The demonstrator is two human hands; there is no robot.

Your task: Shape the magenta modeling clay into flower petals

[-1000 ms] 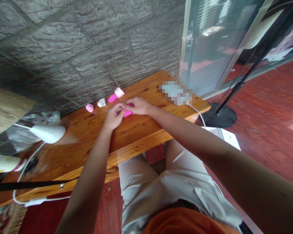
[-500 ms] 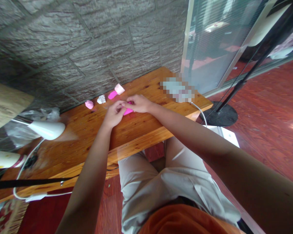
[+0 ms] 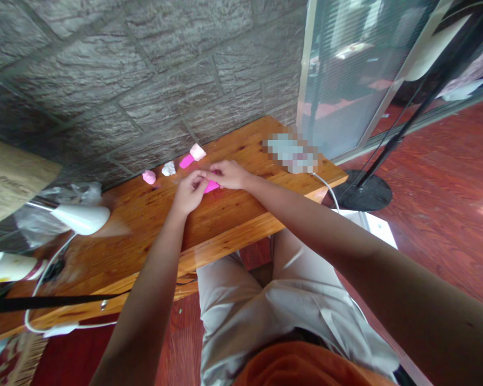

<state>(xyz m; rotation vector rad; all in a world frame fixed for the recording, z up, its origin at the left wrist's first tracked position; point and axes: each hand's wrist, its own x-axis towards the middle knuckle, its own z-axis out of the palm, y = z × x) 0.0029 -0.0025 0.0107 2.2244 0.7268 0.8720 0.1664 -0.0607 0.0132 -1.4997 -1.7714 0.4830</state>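
Observation:
A flat, bright pink piece (image 3: 211, 186), which looks like modelling clay, is under and between my two hands over the wooden table. My left hand (image 3: 190, 191) has its fingers bent, thumb and fingertips pinching at the piece's left and upper side. From the right, my right hand (image 3: 229, 175) closes its fingers on the far edge, its tips almost meeting those of the left. The fingers cover much of the piece. Beyond the hands lie a second bright pink piece (image 3: 187, 161), a pale pink lump (image 3: 198, 152), a white lump (image 3: 168, 169) and a pink lump (image 3: 148, 177).
A white lamp head (image 3: 82, 218) and a paper cup (image 3: 12, 267) are on the left side of the wooden table (image 3: 140, 225). A blurred-out object (image 3: 292, 153) with a white cable lies at the right end. A stone wall (image 3: 177, 64) rises behind.
The view has shifted slightly, so the tabletop sits a little lower. Both hands stay at the bright pink piece, with only small finger movements.

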